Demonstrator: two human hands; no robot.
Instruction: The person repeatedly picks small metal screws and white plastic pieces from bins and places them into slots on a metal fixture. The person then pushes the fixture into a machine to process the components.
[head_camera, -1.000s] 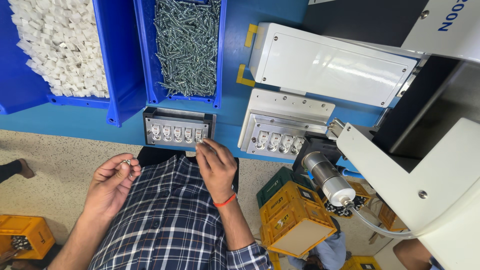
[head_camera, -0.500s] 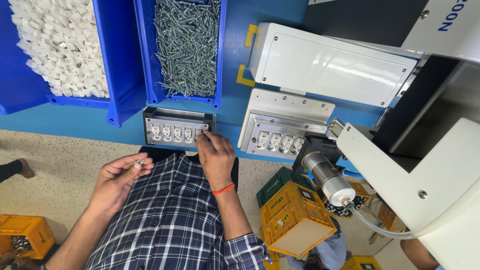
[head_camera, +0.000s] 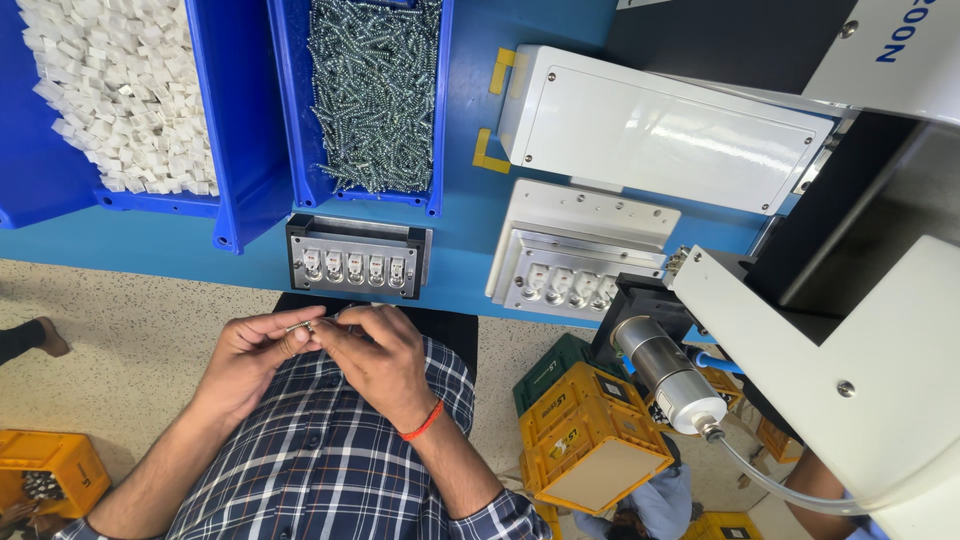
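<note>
yellow tape marks (head_camera: 497, 112): two bracket-shaped strips on the blue desk (head_camera: 470, 235), left of the white housing | blue lettering (head_camera: 905, 40): on the white machine panel, top right corner | dark printed marks (head_camera: 562, 408): on the sides of the yellow crates on the floor, lower centre | screens: none

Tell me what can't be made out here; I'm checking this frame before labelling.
- Small metal part, head view: too small to identify, half covered by the left hand.
- Right hand fingers: grip hidden behind knuckles.
- White pieces bin: cut off by the top edge.
</note>
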